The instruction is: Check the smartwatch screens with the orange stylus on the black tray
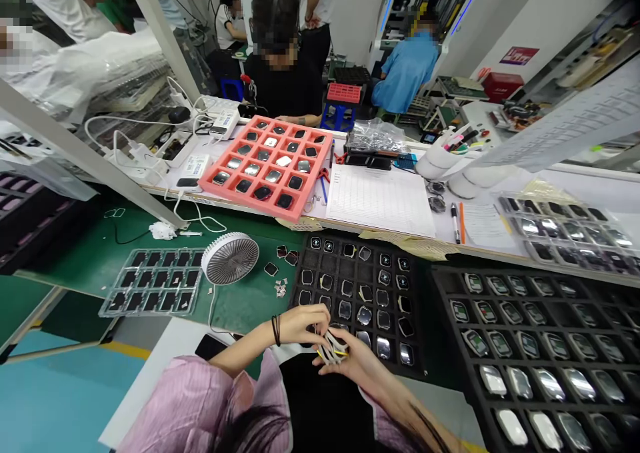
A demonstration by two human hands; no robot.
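Observation:
Close to my body, my right hand (353, 358) is wrapped round a small stack of silver-edged watch cases (333, 350) with a yellow strip showing among them. My left hand (306, 323) has its fingers curled in a pinch at the stack's upper left side; the fingertips are partly hidden. Both hands are over the near edge of a black foam tray (340, 266), whose pockets hold several square smartwatches (365, 315), some with lit screens. Left of that tray, loose watch pieces (271, 269) and small white bits (281, 288) lie on the green mat.
A white fan (231, 258) stands left beside a clear tray of black parts (155, 280). To the right is another black tray of watches (470, 336). The shelf ahead bears a pink foam tray (313, 193), paper sheets (380, 200) and pens. A person in black (285, 93) sits opposite.

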